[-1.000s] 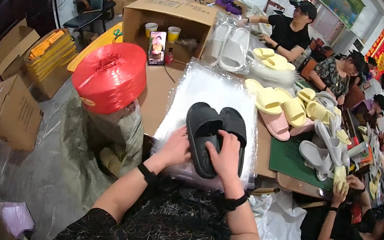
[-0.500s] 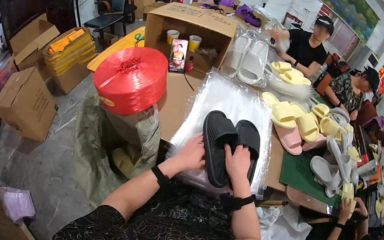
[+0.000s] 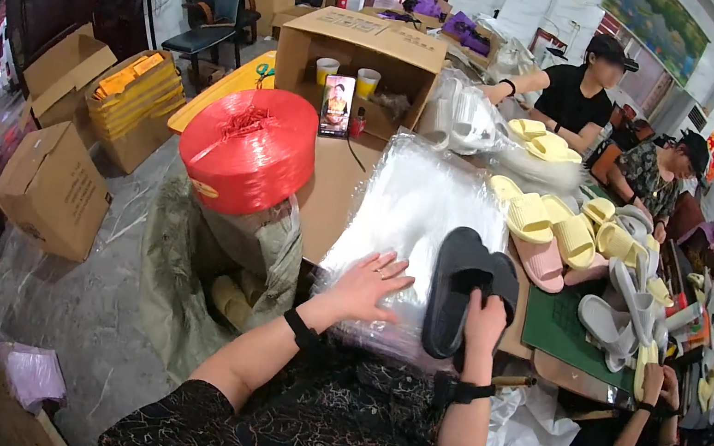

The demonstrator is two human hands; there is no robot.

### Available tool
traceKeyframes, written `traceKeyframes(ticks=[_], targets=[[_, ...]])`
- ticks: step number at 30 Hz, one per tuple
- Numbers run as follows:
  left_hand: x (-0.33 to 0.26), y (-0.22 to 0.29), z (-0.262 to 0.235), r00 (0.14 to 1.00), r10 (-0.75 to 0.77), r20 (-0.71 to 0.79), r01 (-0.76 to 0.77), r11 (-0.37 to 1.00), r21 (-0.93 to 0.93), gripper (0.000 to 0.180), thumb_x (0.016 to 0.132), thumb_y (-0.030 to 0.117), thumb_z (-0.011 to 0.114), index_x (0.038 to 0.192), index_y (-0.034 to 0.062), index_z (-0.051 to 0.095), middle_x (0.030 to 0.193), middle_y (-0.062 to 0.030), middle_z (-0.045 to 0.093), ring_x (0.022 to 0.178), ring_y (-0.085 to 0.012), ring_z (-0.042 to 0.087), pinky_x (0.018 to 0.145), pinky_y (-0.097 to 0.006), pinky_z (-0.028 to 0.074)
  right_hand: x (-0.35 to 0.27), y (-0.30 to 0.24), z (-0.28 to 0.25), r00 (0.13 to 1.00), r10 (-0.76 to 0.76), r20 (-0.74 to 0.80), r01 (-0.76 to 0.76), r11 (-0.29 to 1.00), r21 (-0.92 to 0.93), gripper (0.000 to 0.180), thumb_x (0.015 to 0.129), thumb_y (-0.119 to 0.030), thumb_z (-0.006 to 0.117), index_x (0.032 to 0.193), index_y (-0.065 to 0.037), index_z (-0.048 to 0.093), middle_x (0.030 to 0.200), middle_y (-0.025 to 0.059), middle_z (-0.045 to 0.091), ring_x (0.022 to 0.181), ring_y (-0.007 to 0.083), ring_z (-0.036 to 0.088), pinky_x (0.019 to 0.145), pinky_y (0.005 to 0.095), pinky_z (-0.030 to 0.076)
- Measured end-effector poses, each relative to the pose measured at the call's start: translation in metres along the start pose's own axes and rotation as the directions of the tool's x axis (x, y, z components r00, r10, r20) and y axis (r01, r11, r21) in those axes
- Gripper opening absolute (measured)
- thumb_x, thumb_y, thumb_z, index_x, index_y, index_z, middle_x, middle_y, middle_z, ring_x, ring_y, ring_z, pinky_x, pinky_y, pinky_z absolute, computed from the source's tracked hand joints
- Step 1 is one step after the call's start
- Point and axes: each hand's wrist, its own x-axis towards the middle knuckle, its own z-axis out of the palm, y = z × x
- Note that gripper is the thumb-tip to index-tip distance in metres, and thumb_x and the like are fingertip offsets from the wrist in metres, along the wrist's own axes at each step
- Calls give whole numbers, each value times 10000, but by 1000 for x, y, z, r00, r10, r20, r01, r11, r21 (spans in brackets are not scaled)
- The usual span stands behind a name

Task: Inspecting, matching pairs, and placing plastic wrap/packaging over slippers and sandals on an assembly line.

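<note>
The right-hand grip (image 3: 485,324) is clamped on the pair of black slippers (image 3: 453,290), one lying toward its 10 o'clock, the other toward 1 o'clock, while the left-hand grip (image 3: 365,285), fingers spread apart, rests at the pair's 9 o'clock on clear plastic bags (image 3: 419,197).

Before you lies a flat stack of clear plastic bags (image 3: 417,200), your left hand (image 3: 366,282) on its left part and a pair of black ribbed slippers (image 3: 450,298), in your right hand (image 3: 484,323), over its right edge. To its left stands a round red twine roll (image 3: 246,154); farther back, an open brown cardboard box (image 3: 364,30); right, pale yellow ribbed slippers (image 3: 529,217).
</note>
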Motion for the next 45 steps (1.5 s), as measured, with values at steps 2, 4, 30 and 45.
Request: traceKeyframes(ticks=[2, 4, 30, 45], targets=[[-1, 0, 5, 1000, 7, -8, -7, 999, 33, 763, 794, 623, 622, 1401, 179, 495, 1512, -140, 387, 1424, -359, 295, 1158, -492, 234, -1, 19, -17, 997, 67, 23, -68, 997, 40, 445, 905, -354, 617, 754, 58, 544, 791, 269, 574, 784, 477, 563, 700, 526, 442], [1, 2, 9, 1000, -22, -17, 22, 1000, 21, 737, 808, 611, 615, 1401, 190, 497, 1507, -139, 396, 1421, -363, 301, 1156, -493, 236, -6, 41, -29, 995, 99, -10, -98, 990, 102, 443, 891, -327, 646, 734, 65, 511, 750, 258, 549, 754, 474, 546, 673, 500, 435], [35, 20, -21, 953, -302, -19, 274, 889, -367, 334, 970, 331, 485, 1201, 171, 667, 1194, -147, 648, 1123, -358, 579, 964, -442, 454, -78, -11, -152, 964, -201, 174, 95, 871, 482, 228, 853, -67, 631, 1062, 23, 627, 985, 205, 658, 948, 368, 622, 835, 404, 486], [36, 57, -63, 993, 92, -78, -112, 943, -313, 389, 991, 209, 463, 1371, 164, 532, 1467, -123, 459, 1381, -359, 362, 1147, -449, 283, -69, -36, -98, 906, -290, 308, 288, 956, 54, 375, 882, -290, 658, 705, 27, 563, 734, 244, 575, 715, 434, 584, 659, 513, 474]])
